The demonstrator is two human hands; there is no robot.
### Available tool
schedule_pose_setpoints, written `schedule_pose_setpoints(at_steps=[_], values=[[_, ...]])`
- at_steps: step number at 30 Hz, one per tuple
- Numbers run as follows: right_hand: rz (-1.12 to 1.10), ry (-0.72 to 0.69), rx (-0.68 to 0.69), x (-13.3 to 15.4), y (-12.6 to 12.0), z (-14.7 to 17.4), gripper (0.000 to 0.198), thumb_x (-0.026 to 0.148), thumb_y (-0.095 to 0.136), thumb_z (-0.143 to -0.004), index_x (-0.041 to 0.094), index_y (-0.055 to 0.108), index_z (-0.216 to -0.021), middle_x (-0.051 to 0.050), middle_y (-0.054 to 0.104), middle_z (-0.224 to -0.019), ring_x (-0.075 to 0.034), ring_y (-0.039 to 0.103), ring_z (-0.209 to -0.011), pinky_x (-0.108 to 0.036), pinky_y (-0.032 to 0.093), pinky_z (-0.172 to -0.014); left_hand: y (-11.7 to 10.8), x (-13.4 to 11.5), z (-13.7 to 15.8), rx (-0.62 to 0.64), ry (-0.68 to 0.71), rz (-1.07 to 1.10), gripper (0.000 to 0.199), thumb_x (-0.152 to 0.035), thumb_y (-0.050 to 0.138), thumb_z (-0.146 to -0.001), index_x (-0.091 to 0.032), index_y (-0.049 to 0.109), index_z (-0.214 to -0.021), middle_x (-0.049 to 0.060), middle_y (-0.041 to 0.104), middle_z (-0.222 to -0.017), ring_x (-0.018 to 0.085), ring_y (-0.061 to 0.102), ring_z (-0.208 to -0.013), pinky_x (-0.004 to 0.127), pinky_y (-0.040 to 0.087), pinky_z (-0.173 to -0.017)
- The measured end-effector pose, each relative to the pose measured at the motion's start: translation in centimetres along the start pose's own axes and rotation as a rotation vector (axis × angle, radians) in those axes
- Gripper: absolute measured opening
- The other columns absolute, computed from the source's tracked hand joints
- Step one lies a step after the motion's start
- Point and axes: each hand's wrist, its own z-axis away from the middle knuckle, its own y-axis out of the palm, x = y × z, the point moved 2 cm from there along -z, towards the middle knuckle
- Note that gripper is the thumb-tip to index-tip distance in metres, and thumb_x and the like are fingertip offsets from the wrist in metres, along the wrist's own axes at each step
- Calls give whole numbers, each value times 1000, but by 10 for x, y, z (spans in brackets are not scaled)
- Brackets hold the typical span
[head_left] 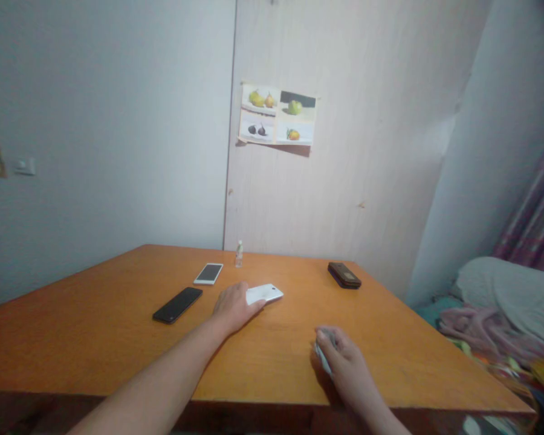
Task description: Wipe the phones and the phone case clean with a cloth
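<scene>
My left hand (234,307) is closed around the left end of a white phone (266,293), held just over or on the table, with a small dark camera spot at its far corner. My right hand (343,356), near the table's front edge, is closed on a pale, whitish-grey wad that looks like a cloth or tissue (323,356); most of it is hidden in the fingers. Left of my left hand lies a black phone (178,305). Beyond that is a white phone with a dark screen (208,274), lying face up.
A small clear bottle (239,254) stands at the back of the orange-brown wooden table (281,356). On the far right lies a dark brown wallet-like item (344,275). Bedding (503,302) is heaped beyond the right edge. A wall rises behind, with a fruit picture (278,115).
</scene>
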Motion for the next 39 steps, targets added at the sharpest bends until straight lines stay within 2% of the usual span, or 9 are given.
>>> schedule_pose_setpoints(at_steps=[3, 8, 12, 17, 22, 26, 31, 35, 39], values=[[65, 2, 51, -3, 7, -17, 40, 56, 59, -86, 18, 67, -90, -3, 62, -74, -17, 55, -68, -29, 44, -64, 1, -1, 1, 14, 50, -90, 59, -72, 53, -79, -20, 60, -105, 15, 68, -110, 33, 61, -104, 38, 41, -83], [149, -60, 129, 2, 29, -67, 40, 57, 59, -82, 18, 63, -75, -1, 59, -67, -17, 53, -66, -28, 40, -61, 1, -3, 5, 27, 93, -143, 57, -72, 51, -81, -21, 60, -104, 14, 67, -109, 34, 58, -106, 40, 42, -85], [158, -59, 166, 10, 59, -114, 39, 56, 54, -83, 18, 61, -76, 2, 55, -59, -14, 49, -56, -26, 36, -54, 1, -4, 7, 34, 99, -148, 54, -70, 52, -82, -20, 59, -102, 14, 66, -108, 34, 58, -104, 41, 42, -84], [199, -86, 115, -1, 100, -158, 27, 41, 55, -82, 16, 65, -90, -1, 63, -71, -16, 56, -64, -26, 42, -61, 2, -4, 9, 53, 105, -127, 51, -67, 52, -83, -20, 59, -102, 14, 65, -109, 32, 56, -104, 40, 41, -86], [295, -105, 116, -25, 120, -157, 21, 26, 54, -82, 18, 66, -96, -5, 69, -85, -19, 61, -80, -28, 42, -71, 5, -2, 10, 69, 107, -108, 50, -66, 52, -84, -20, 60, -103, 13, 63, -108, 32, 55, -104, 41, 40, -87], [585, -177, 177, -32, 115, -146, 22, 24, 49, -88, 23, 65, -104, -3, 70, -90, -18, 61, -83, -27, 39, -70, 7, 0, 9, 61, 94, -97, 51, -66, 56, -81, -21, 59, -104, 12, 62, -110, 31, 54, -103, 41, 39, -86], [905, -226, 226, -25, 105, -144, 18, 27, 50, -91, 23, 68, -94, -6, 70, -91, -21, 59, -89, -28, 37, -72, 6, 0, 9, 96, 81, -87, 52, -67, 57, -79, -21, 60, -103, 12, 62, -108, 31, 53, -104, 41, 39, -87], [967, -306, 332, -15, 101, -138, 26, 34, 49, -95, 22, 71, -93, -6, 72, -95, -23, 58, -95, -30, 37, -80, 4, -1, 9, 128, 60, -68, 56, -70, 58, -76, -22, 61, -104, 12, 61, -108, 32, 53, -105, 42, 40, -88], [987, -381, 415, -10, 96, -132, 29, 41, 52, -94, 23, 73, -101, -6, 71, -101, -22, 57, -95, -30, 38, -83, -2, 3, 8, 166, 34, -23, 58, -67, 64, -70, -23, 59, -108, 11, 60, -112, 32, 55, -106, 41, 43, -88]])
